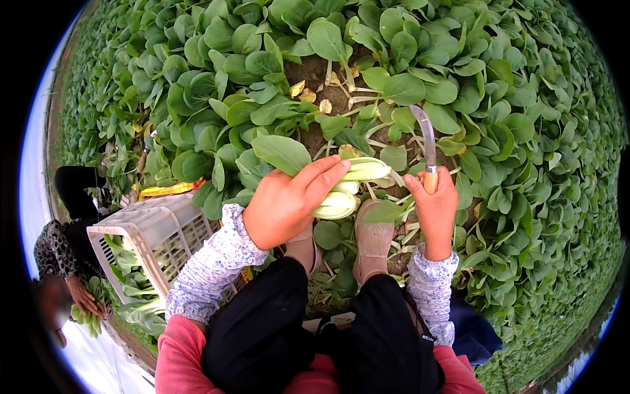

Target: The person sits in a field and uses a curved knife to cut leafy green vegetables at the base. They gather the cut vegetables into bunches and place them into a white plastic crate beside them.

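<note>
My left hand (298, 197) is wrapped from above around several heads of bok choy (339, 202). Their pale cut stem ends point right, and a broad green leaf (283, 151) sticks out on the far side of the knuckles. In my right hand (435, 207) is the wooden handle of a curved harvesting knife (427, 133), its blade pointing away from me and hooking left at the tip. A loose leaf (386, 212) lies between that hand and my shoe (373, 236). My palms are hidden.
Standing bok choy plants (517, 147) surround me. Trimmed stalks and yellow leaves (307, 95) litter the soil. At left a plastic crate (147, 231) holds bok choy (142, 290). Beyond it, another person's hands (86, 298) hold greens (93, 315).
</note>
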### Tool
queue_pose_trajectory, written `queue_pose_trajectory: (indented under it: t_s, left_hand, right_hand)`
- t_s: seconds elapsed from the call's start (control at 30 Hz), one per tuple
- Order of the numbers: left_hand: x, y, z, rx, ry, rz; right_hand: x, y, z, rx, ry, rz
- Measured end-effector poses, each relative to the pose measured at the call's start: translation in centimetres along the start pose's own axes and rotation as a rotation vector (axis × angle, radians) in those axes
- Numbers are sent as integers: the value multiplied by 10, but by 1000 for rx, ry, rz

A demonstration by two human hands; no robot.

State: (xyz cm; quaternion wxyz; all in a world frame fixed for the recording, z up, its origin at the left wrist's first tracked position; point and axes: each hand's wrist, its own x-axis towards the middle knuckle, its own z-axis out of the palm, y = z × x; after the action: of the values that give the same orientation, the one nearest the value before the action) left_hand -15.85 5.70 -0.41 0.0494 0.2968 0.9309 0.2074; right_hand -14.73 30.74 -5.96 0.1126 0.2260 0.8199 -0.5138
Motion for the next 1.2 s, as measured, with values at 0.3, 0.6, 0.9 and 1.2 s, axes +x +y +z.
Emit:
queue_pose_trajectory:
  t_s: [0.3,0.6,0.9,1.2]
  left_hand:
    - [4,20,5,-890,-225,-285]
    - [25,0,16,-867,-77,-348]
    - [39,-43,12,-372,-120,-193]
    - [-13,-89,44,176,-342,-293]
  right_hand:
    - [-12,-24,9,571,-185,49]
    - [-19,-43,41,720,-278,153]
    - [31,-26,47,383,-214,-136]
    - [89,21,125,-189,-311,-498]
